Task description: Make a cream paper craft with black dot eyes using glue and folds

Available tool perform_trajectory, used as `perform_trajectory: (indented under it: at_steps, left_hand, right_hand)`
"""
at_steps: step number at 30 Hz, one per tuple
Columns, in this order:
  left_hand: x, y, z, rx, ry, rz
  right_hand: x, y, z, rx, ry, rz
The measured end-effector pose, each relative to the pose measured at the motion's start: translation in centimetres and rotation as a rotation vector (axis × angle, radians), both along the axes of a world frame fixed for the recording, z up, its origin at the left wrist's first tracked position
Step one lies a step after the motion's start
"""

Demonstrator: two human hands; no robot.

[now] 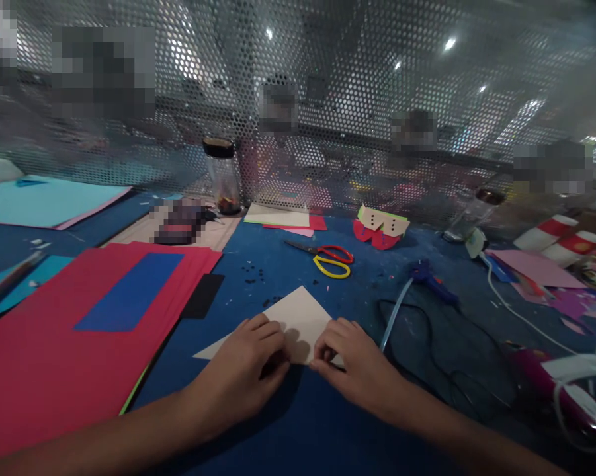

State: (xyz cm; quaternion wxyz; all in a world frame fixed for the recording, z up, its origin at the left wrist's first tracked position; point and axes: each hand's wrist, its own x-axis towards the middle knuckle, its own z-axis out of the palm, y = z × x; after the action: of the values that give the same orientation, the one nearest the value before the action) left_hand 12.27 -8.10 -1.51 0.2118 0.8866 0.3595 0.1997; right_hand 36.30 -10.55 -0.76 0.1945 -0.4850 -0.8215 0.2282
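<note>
A cream paper sheet folded into a triangle (300, 315) lies on the blue table (298, 430) in front of me. My left hand (248, 370) rests on the paper's near left part with its fingers curled and pressed down on it. My right hand (354, 367) presses the paper's near right edge with bent, pinched fingertips. The two hands almost meet at the paper's lower edge.
A stack of red sheets with a blue rectangle (86, 330) lies left. Scissors with red and yellow handles (327, 256) lie beyond the paper. A blue glue gun (429, 277) with its cable sits to the right, a jar (222, 175) at the mesh wall.
</note>
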Motion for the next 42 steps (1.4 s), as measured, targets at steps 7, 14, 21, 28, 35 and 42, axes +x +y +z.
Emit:
perform_trajectory:
  at_steps: [7,14,21,28,35,42]
  left_hand:
    - [0.4,-0.1,-0.4,0.029,0.006,0.041]
    - [0.6,-0.1,-0.5,0.067,-0.012,0.056]
    - [0.9,0.0,-0.4,0.103,0.028,0.078]
    - [1.1,-0.2,-0.2,0.118,0.04,0.103]
    - [1.1,-0.2,-0.3,0.114,0.058,0.12]
    - [1.3,-0.2,-0.1,0.095,0.065,0.134]
  right_hand:
    - [-0.2,0.0,0.0,-0.007,-0.001,-0.009]
    - [-0.4,0.0,-0.2,-0.003,-0.001,-0.034]
    - [-0.7,-0.1,-0.2,0.017,-0.041,-0.06]
    - [-1.0,-0.2,-0.5,0.082,-0.047,-0.076]
    - [-1.0,-0.3,-0.6,0.076,-0.029,-0.075]
    - [-1.1,-0.2,-0.7,0.084,-0.036,-0.075]
